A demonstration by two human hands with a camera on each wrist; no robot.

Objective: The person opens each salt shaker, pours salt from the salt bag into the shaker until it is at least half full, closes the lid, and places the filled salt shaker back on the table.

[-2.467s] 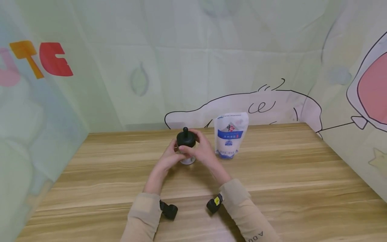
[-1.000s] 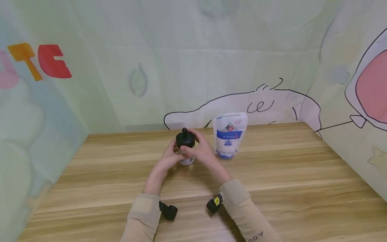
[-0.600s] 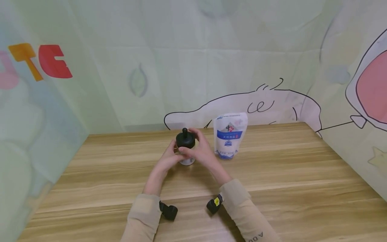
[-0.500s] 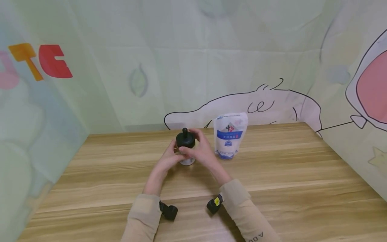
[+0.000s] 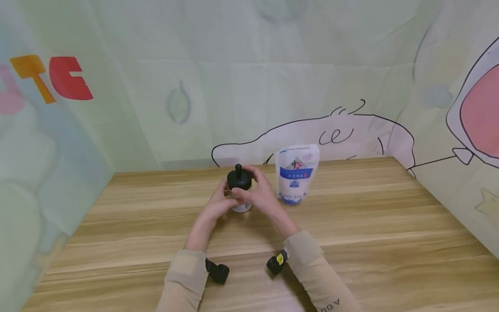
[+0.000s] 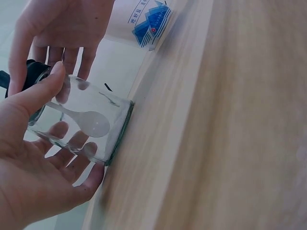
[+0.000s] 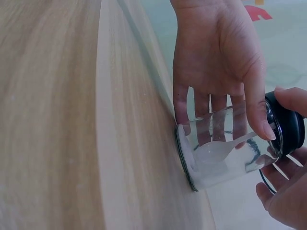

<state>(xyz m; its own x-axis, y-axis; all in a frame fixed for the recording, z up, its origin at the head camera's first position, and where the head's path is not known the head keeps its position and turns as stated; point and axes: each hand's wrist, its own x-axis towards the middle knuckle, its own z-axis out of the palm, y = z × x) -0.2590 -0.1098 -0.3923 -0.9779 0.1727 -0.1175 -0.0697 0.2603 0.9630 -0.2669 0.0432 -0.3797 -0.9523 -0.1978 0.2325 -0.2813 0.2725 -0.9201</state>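
Observation:
A clear glass jar (image 6: pixel 110 103) stands upright on the wooden table, with a black knobbed lid (image 5: pixel 239 179) on top. Through the glass I see a white spoon (image 6: pixel 93 123) and white grains (image 7: pixel 188 148) at the bottom. My left hand (image 5: pixel 217 204) wraps round the jar's body, thumb near its neck. With my right hand (image 5: pixel 262 194) I grip the lid's side, fingers behind it and thumb in front. To the right stands a white and blue pouch (image 5: pixel 295 175) with Chinese print, untouched. In the head view my hands hide most of the glass.
The wood-grain table (image 5: pixel 362 242) ends at a printed cloth backdrop (image 5: pixel 234 95) close behind the jar and pouch. A black wrist camera (image 5: pixel 218 273) is strapped to my left wrist, another black camera (image 5: pixel 276 264) to my right.
Both hands stay at the jar and lid throughout. My right thumb shifts slightly along the lid's edge; the jar and pouch keep their places.

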